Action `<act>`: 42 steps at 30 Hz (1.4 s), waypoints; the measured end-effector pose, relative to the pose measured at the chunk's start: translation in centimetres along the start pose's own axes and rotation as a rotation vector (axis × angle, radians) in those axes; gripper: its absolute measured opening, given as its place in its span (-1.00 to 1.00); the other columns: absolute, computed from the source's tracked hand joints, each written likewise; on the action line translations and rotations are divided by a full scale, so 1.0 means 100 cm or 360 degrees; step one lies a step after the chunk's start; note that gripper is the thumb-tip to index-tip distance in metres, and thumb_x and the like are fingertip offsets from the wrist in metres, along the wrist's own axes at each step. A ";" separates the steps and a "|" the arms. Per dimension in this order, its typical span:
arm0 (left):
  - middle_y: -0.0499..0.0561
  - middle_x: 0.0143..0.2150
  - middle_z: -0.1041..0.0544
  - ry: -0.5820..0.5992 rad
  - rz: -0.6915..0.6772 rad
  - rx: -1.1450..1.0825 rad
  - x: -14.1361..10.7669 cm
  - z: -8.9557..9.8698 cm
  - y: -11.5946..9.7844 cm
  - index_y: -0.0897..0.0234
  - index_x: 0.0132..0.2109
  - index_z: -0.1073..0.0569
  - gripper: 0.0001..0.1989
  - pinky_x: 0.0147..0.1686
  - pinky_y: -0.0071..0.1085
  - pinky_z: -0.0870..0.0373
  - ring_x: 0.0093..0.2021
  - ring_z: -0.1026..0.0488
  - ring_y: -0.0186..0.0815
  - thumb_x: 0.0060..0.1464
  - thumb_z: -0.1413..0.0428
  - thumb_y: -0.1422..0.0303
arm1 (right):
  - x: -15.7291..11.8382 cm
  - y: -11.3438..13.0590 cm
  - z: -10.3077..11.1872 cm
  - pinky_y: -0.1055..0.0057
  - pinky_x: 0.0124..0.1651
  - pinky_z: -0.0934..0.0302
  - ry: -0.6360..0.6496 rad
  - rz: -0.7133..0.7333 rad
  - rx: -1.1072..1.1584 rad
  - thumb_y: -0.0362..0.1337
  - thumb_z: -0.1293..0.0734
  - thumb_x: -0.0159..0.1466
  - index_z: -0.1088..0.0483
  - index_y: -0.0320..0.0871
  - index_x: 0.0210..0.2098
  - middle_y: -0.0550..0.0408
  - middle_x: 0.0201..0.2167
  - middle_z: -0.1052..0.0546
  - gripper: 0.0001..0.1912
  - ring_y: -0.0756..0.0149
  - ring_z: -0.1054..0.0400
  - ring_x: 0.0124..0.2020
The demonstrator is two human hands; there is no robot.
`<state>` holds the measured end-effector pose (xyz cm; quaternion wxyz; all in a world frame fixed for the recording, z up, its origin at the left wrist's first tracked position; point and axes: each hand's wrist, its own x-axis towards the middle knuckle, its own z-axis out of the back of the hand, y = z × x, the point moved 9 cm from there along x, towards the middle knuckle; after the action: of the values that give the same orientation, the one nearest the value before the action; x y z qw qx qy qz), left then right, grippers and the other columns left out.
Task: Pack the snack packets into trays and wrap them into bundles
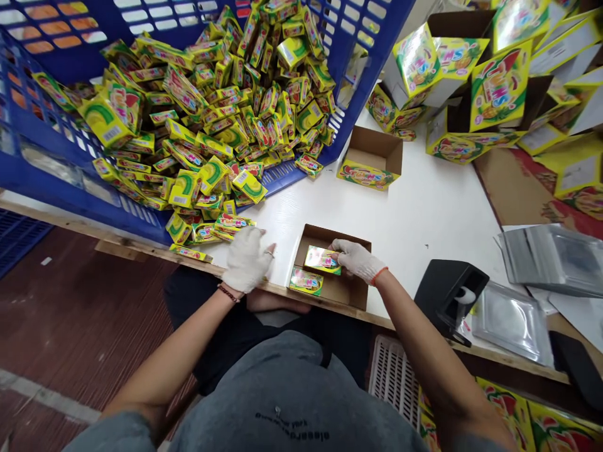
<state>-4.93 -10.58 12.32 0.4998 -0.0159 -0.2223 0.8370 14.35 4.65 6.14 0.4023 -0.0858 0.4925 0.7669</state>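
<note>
An open cardboard display box [346, 292] lies at the table's front edge. One small yellow candy pack [306, 282] is inside it, in the near left corner. My right hand [360, 258], in a white knitted glove, pinches a second candy pack [320, 258] by its right end, over the box's left half. My left hand [245, 260], gloved too, is at the table edge left of the box. Its thumb stands apart from the fingers, which reach toward loose candy packs [232, 224]; the fingertips are partly hidden.
A tipped blue plastic crate [282, 182] spills many candy packs [226, 119] onto the table. Another open display box [372, 176] stands behind. More printed boxes [499, 88] are stacked at back right. A black tape dispenser [447, 295] and clear plastic covers [511, 320] lie at right.
</note>
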 end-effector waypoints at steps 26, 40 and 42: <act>0.13 -0.10 -0.54 0.1279 0.0683 -0.2773 -0.021 -0.054 -0.100 0.28 -0.02 -0.44 -0.67 -0.16 -0.34 -0.52 -0.17 -0.53 -0.29 0.08 -0.17 0.27 | -0.025 0.069 -0.001 0.28 -0.11 -0.36 0.0218 0.0771 0.1100 0.26 -0.39 0.09 -0.39 -0.16 0.01 -0.06 -0.14 -0.53 -0.28 0.20 -0.43 -0.18; 0.38 -0.17 -0.57 0.0910 -0.0604 0.0225 -0.040 -0.081 -0.130 0.47 -0.15 -0.58 -0.42 -0.11 -0.07 -0.37 -0.10 -0.50 0.09 0.16 -0.02 -0.04 | 0.029 0.047 -0.014 0.26 0.00 -0.17 -0.0365 0.0453 -0.1263 -0.39 -0.14 0.36 -0.41 -0.16 0.11 -0.13 -0.02 -0.51 -0.61 0.12 -0.34 -0.04; 0.38 -0.20 -0.58 0.1032 -0.0572 0.0276 -0.043 -0.092 -0.130 0.46 -0.19 -0.60 -0.35 -0.14 -0.05 -0.36 -0.14 -0.51 0.11 0.19 0.06 -0.09 | 0.034 0.049 -0.024 0.28 -0.02 -0.15 -0.0379 0.0410 -0.1385 -0.35 -0.11 0.40 -0.39 -0.14 0.13 -0.12 0.00 -0.49 -0.62 0.13 -0.33 -0.05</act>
<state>10.27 -5.68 8.29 0.6825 -0.1984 0.0199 0.7032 8.03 3.58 6.48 0.2843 -0.0962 0.0823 0.9503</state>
